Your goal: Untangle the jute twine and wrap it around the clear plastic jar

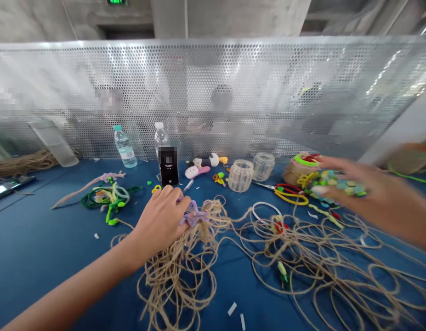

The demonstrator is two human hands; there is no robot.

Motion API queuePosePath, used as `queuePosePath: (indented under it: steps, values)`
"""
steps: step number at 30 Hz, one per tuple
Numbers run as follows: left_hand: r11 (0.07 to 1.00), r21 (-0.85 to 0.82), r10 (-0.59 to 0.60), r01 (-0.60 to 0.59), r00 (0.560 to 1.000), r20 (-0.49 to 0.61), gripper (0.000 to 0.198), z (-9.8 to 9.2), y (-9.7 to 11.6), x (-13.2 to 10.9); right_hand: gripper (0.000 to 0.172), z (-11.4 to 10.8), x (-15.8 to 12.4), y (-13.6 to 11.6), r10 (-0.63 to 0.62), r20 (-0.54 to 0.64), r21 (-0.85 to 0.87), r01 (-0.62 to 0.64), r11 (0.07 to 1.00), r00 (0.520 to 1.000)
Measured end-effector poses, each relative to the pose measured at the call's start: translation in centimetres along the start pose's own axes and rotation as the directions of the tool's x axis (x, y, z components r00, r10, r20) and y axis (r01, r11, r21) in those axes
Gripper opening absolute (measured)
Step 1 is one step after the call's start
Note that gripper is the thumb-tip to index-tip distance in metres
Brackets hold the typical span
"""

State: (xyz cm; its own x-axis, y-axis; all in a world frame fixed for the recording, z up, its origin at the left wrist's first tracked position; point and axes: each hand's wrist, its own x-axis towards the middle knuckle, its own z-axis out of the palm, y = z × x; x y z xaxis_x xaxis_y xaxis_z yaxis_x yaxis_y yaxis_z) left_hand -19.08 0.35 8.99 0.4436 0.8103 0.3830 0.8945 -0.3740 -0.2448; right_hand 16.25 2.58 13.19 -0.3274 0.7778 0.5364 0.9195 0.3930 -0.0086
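My left hand rests on a loose tangle of jute twine, its fingertips pinching a purple pipe-cleaner piece. My right hand is motion-blurred over the far right of the table. Right at its fingertips lies a cluster of small green and blue beads. Blur hides whether the hand grips them. Close by stand a twine-wrapped jar and a yellow pipe cleaner. More twine loops spread across the table's front right.
Red-handled scissors, ribbed glass jars, a plush toy, a phone, water bottles and green pipe-cleaner bundles lie on the blue table. A perforated metal screen stands behind.
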Motion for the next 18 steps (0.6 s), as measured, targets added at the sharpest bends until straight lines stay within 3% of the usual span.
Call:
queuePosePath:
  steps: [2, 4, 7, 9, 11, 13, 15, 18]
  values:
    - [1.0, 0.002, -0.016, 0.016, 0.999, -0.036, 0.014, -0.5, 1.2, 0.4, 0.059, 2.2, 1.2, -5.1, -0.159, 0.13, 0.268, 0.12, 0.956, 0.979]
    - [0.998, -0.036, -0.045, 0.043, 0.997, -0.066, 0.014, -1.0, 2.0, 0.4, 0.077, 4.4, 2.0, -9.7, -0.342, 0.186, 0.516, 0.204, 0.832, 0.921]
    - [0.977, -0.207, -0.056, 0.046, 0.998, -0.043, 0.022, -1.5, 2.0, -0.4, 0.042, 6.7, 2.8, -13.3, -0.392, 0.229, 0.731, 0.109, 0.674, 0.891]
    - [0.925, -0.379, -0.005, 0.025, 0.999, 0.054, 0.044, -1.7, 1.4, -1.1, 0.025, 7.4, 3.1, -13.6, -0.395, 0.269, 0.774, 0.047, 0.632, 0.879]
    - [0.853, -0.521, 0.056, 0.034, 0.986, 0.156, 0.055, -1.6, 0.9, -1.5, 0.027, 7.6, 3.1, -13.2, -0.44, 0.292, 0.796, 0.039, 0.604, 0.849]
    - [0.808, -0.587, 0.065, 0.06, 0.98, 0.19, 0.035, -1.2, 0.7, -1.5, 0.027, 7.4, 2.8, -12.8, -0.505, 0.312, 0.827, 0.032, 0.561, 0.804]
    - [0.785, -0.616, 0.04, 0.061, 0.988, 0.149, 0.015, -0.9, 0.9, -1.1, 0.021, 7.1, 2.6, -12.6, -0.552, 0.352, 0.851, -0.014, 0.525, 0.756]
    - [0.715, -0.698, 0.006, 0.046, 0.997, 0.071, 0.017, -0.8, 1.7, -0.5, 0.014, 6.6, 2.3, -12.3, -0.554, 0.426, 0.849, -0.106, 0.517, 0.716]
